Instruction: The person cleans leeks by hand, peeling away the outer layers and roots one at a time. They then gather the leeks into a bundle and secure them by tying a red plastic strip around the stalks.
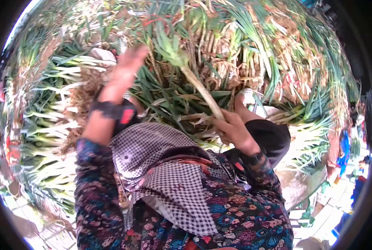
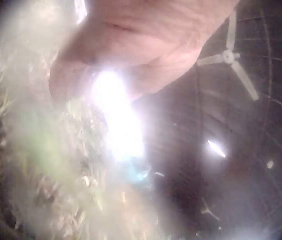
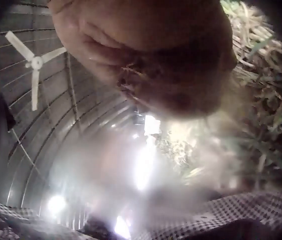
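Note:
In the head view my right hand (image 1: 236, 129) grips the lower end of a long green onion (image 1: 200, 89). Its pale stalk slants up and leftward to a spread of green leaves. My left hand (image 1: 127, 68) is raised to the left of those leaves, blurred, its fingers looking extended and nothing showing in them. In the right wrist view the right hand (image 3: 151, 55) is curled, with thin root-like strands at its fingers. The left wrist view shows part of the left hand (image 2: 141, 45) in front of bright glare.
Bundled green onions (image 1: 223, 54) stand ahead, roots and soil on them. More onions with white stalks (image 1: 48, 137) lie in a heap at the left, and another pile (image 1: 306, 137) is at the right. A checkered cloth (image 1: 173, 187) covers the person's lap.

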`<state>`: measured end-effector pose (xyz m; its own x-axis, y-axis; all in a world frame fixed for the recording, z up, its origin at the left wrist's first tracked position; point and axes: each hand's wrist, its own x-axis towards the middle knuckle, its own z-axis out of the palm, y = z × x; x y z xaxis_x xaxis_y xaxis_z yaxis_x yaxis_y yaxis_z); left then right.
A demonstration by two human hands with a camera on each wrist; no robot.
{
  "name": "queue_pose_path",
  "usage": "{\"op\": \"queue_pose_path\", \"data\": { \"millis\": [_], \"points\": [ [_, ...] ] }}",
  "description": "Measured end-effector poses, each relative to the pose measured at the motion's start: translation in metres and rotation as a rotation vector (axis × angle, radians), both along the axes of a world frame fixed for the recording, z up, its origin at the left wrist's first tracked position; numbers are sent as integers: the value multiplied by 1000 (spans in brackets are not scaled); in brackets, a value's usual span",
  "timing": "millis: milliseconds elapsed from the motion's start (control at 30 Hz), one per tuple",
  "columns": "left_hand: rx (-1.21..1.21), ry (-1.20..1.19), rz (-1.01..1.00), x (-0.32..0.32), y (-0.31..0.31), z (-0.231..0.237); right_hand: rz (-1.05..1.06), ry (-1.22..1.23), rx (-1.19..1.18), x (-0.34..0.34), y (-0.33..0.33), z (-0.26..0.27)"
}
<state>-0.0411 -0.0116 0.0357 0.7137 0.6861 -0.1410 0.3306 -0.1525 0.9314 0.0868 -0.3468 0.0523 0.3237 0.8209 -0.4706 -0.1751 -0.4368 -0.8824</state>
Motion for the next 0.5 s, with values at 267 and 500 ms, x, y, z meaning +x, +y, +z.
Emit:
{"op": "queue_pose_path", "data": {
  "millis": [267,500],
  "points": [
    [-890,-586,71,60,-36,-43,73,-340,58,-37,-55,-8],
    [-734,-780,-65,60,-16,-30,156,-779,262,-16,-2,-91]
  ]
}}
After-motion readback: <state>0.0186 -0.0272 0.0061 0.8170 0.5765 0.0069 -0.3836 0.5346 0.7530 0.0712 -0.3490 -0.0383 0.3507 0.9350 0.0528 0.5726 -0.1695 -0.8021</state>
